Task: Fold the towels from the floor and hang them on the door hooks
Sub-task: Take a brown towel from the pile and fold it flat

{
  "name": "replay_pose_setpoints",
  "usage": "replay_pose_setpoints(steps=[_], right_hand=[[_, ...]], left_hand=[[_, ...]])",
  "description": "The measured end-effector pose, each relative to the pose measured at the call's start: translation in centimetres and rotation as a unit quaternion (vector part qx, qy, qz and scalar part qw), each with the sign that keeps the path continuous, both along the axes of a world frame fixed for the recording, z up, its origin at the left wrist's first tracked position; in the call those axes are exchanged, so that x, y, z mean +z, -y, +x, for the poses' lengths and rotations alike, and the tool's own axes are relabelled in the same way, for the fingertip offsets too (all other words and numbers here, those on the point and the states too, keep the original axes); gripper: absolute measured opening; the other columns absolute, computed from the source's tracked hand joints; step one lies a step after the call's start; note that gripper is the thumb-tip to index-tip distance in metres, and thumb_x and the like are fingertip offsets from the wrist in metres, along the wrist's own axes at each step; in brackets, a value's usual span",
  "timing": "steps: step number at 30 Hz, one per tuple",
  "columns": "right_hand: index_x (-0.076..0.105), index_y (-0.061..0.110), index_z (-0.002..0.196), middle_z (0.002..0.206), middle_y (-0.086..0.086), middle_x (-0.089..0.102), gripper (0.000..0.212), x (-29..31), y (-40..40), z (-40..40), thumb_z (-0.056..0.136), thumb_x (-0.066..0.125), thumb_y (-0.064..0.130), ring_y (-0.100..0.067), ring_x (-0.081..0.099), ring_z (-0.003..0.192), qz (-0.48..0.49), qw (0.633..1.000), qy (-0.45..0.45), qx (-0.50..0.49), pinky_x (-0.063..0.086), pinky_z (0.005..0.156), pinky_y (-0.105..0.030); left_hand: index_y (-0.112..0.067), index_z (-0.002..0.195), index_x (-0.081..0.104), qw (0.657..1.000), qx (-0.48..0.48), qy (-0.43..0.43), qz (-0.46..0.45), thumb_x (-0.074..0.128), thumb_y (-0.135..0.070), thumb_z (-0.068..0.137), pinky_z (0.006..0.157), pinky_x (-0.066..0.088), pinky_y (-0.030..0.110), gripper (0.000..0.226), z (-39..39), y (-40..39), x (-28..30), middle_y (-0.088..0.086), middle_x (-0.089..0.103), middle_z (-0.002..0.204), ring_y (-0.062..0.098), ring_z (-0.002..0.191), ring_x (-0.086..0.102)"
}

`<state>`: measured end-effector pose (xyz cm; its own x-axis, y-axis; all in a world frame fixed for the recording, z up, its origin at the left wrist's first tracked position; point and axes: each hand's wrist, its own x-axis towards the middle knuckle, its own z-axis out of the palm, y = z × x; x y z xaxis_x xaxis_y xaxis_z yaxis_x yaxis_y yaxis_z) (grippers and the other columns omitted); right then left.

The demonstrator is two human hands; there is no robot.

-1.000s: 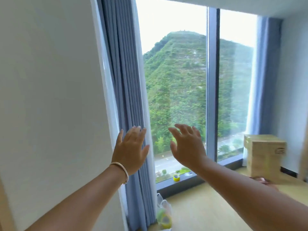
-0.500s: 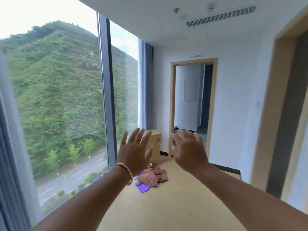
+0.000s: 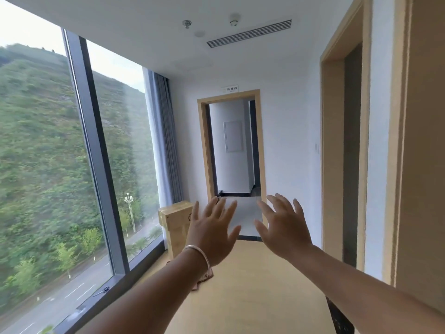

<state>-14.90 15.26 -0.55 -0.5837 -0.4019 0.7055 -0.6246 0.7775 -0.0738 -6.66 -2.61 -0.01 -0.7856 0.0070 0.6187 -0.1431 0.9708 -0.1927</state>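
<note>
A small sign (image 3: 231, 88) sits on the wall just above the open doorway (image 3: 232, 145) at the far end of the room; it carries a few dark characters, too small to read. The cardboard box (image 3: 175, 227) standing by the window (image 3: 60, 165) at the floor's far left corner bears a faint round mark on its front face, also illegible.

Both arms are stretched forward at chest height, backs of the hands toward the camera. The left hand (image 3: 212, 235) has its fingers straight and spread, thumb out to the right, holding nothing; a thin pale bracelet (image 3: 198, 254) circles its wrist. The right hand (image 3: 284, 230) is likewise released, fingers fanned and slightly bent at the tips, grasping nothing. The two hands are near each other but apart, with the doorway showing between them.

Of the towels, only a pinkish-brown corner of a towel (image 3: 203, 279) shows on the pale wooden floor (image 3: 252, 297) (the rest is hidden behind the left forearm), lying near the box and the window's lower edge. A wooden door frame (image 3: 395, 141) runs up the right side.
</note>
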Motion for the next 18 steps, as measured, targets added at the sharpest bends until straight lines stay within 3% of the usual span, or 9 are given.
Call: replay_pose_setpoints(steps=[10, 18], right_hand=[[0.041, 0.028, 0.143, 0.152, -0.002, 0.036, 0.053, -2.2, -2.9, -9.4, 0.095, 0.038, 0.050, -0.022, 0.023, 0.144, 0.031, 0.998, 0.033, -0.035, 0.011, 0.117, -0.051], [0.035, 0.031, 0.145, 0.155, 0.000, 0.032, 0.054, -3.4, -0.2, -20.1, 0.096, 0.034, 0.054, -0.020, 0.018, 0.145, 0.074, 0.993, 0.036, -0.085, 0.008, 0.116, -0.051]], left_hand=[[-0.035, 0.149, 0.010, 0.999, -0.013, 0.035, 0.003, 0.017, -0.064, 0.093, 0.117, 0.004, 0.056, 0.064, -10.3, -1.2, -2.4, 0.000, 0.018, 0.159, 0.020, 0.147, 0.010], [-0.035, 0.149, 0.012, 0.999, -0.037, 0.039, 0.006, 0.017, -0.064, 0.094, 0.116, 0.003, 0.057, 0.063, -22.5, 2.6, -3.1, -0.001, 0.017, 0.159, 0.022, 0.148, 0.010]])
